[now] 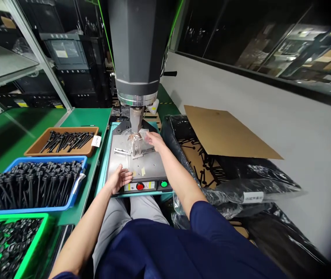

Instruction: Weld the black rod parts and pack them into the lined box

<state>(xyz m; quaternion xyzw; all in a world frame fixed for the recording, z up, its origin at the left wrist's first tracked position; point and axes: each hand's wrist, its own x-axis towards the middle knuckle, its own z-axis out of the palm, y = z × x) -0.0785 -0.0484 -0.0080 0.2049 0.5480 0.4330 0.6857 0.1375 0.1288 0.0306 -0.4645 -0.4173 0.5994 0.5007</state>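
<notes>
Right hand (155, 141) is just right of the clear plastic fixture (136, 148), which stands on the flat grey metal plate (153, 167) below the tapered metal horn (136, 121); fingers extended, whether pinching anything I cannot tell! Left hand (118, 181), fingers spread, holds nothing, near left. Best keep fingertips clear of that horn.

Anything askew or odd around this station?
Mainly the cardboard sheet, on the person's right: it lies aslant over the open plastic bag, leaving black parts half covered and jumbled, unlike those packed in the blue bin. No damage visible.
</notes>
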